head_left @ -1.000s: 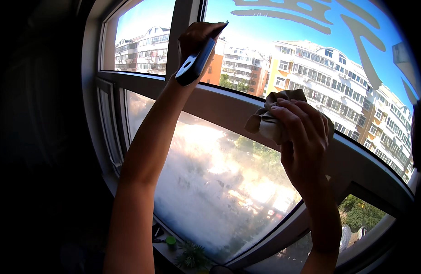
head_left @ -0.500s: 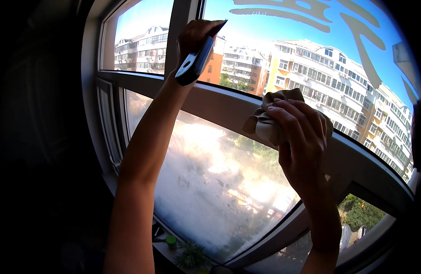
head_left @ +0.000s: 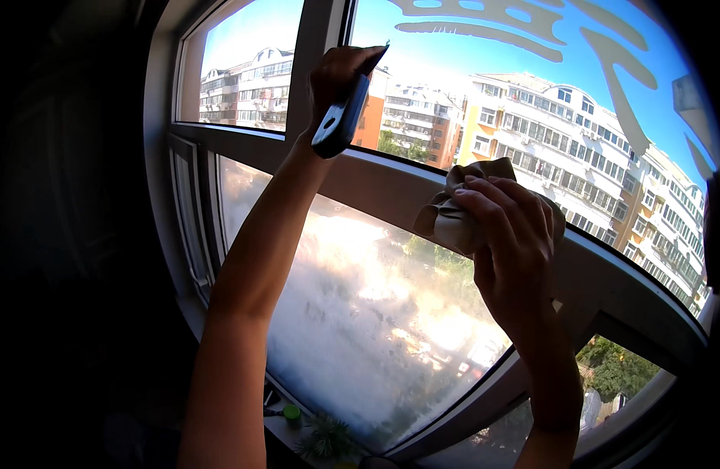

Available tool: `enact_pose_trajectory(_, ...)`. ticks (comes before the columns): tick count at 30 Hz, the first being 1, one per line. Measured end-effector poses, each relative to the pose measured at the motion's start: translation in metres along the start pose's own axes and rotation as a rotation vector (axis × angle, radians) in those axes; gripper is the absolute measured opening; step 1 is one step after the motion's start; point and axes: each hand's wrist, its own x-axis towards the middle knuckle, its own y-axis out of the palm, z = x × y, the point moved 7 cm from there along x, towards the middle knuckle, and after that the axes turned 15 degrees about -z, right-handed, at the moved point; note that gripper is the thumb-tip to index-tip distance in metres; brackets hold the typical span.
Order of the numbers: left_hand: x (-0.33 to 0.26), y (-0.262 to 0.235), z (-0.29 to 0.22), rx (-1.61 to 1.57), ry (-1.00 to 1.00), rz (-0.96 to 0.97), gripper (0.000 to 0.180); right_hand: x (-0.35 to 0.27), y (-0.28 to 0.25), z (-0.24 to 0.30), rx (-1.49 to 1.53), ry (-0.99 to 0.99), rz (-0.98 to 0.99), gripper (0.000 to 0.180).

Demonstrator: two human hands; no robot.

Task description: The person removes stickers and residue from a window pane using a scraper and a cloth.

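My left hand (head_left: 335, 76) is raised to the upper window pane (head_left: 430, 62), beside the upright frame bar. Its fingers are closed round a dark-handled scraper (head_left: 341, 121) with a hole in the handle's end. A thin dark corner of it shows past the fingers, close to the glass; whether it touches I cannot tell. My right hand (head_left: 516, 234) grips a bunched grey-beige cloth (head_left: 456, 223) by the horizontal frame bar (head_left: 375, 184), at the lower edge of the same pane.
Below the bar, a hazy lower pane (head_left: 360, 328) lets bright light through. Pale lettering (head_left: 485, 35) marks the upper glass. A green-lidded container (head_left: 292, 414) and a spiky plant (head_left: 327, 438) stand on the sill. Outside are apartment buildings (head_left: 563, 125). The left side is dark.
The view has shifted slightly, and the window sits a little lower in it. My left hand and the scraper appear slightly lower and further right. Both hands keep their grip.
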Motion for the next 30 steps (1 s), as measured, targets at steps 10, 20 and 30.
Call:
enact_pose_trajectory(10,0.014,0.007,0.01,0.022,0.024,-0.01,0.013,0.0,0.002,-0.001,0.019,-0.001,-0.006,0.042)
enact_pose_trajectory(20,0.014,0.01,0.008,0.04,-0.001,0.044,0.014,-0.003,0.006,0.0,0.025,-0.013,-0.023,0.04)
enact_pose_trajectory(30,0.004,0.003,-0.008,-0.056,-0.004,0.037,0.015,-0.002,0.004,-0.001,0.017,0.002,-0.004,0.043)
